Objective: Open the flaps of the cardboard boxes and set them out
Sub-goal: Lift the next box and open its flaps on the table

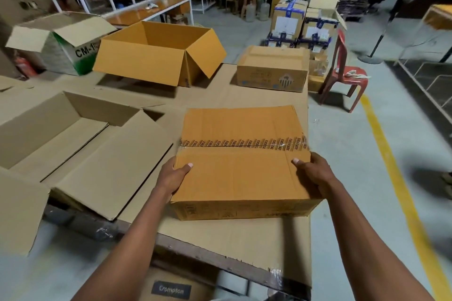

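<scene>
Two hands: your left hand and right hand hold the taped box by its two short sides, thumbs lying on the top face, the other fingers wrapped down the sides and mostly hidden.
Where it is: the taped box sits at the near right of the cardboard-covered table, its near edge overhanging the sheet a little.
Seal: a printed tape strip runs across the seam where the top flaps meet; both flaps lie flat and closed.
Your step: judging by the grip, you are placing or squaring the box. Seat it fully on the table before you work the seam.
Doing it well: break the tape along the seam first, then lift each flap from its free edge, so the board does not tear.
Opened boxes: the orange open box at the far side and the large pale open box at the left look empty inside.
Still closed: the small printed box at the far right; contents cannot be told.
</scene>
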Available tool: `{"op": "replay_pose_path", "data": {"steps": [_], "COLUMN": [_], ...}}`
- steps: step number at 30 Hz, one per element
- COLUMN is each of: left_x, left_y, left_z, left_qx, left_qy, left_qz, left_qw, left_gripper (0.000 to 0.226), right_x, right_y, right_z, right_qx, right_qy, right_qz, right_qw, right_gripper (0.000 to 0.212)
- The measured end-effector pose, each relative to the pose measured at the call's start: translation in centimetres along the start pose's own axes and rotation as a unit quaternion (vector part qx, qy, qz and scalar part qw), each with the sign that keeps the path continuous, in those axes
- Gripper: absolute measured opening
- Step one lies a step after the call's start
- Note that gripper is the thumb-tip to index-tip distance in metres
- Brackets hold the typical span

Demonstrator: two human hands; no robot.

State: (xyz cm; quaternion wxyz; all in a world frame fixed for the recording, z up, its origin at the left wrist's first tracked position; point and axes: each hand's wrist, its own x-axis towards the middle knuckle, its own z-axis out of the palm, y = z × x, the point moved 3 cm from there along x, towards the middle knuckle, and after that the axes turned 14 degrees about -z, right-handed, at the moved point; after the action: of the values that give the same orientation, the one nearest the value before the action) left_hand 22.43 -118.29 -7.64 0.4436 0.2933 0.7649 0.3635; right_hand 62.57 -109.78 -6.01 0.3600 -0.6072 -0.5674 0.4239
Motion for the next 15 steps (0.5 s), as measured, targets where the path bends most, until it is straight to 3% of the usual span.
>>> {"op": "replay_pose_path", "data": {"steps": [6,10,15], "left_x": [-1.3,-0.8,-0.9], "left_y": [0.9,0.7,-1.4], "left_z": [-0.3,-0.1,0.7], "left_qx": [-0.078,-0.077,-0.068], "left_qy": [0.015,0.015,0.016], "left_qz": [0.09,0.091,0.065], "left_qw": [0.993,0.993,0.995], "left_gripper": [0.059,0.075,0.057], "right_x": [-2.5,-4.0,-6.4], "right_y": [0.1,1.0,3.4], "right_z": [-1.1,-1.1,0.1], "right_qx": [0.076,0.085,0.058], "right_qy": [0.107,0.15,0.183], "right_qz": [-0.078,-0.078,-0.048], "right_qw": [0.988,0.982,0.98], "right_gripper": [0.058,0.07,0.074]}}
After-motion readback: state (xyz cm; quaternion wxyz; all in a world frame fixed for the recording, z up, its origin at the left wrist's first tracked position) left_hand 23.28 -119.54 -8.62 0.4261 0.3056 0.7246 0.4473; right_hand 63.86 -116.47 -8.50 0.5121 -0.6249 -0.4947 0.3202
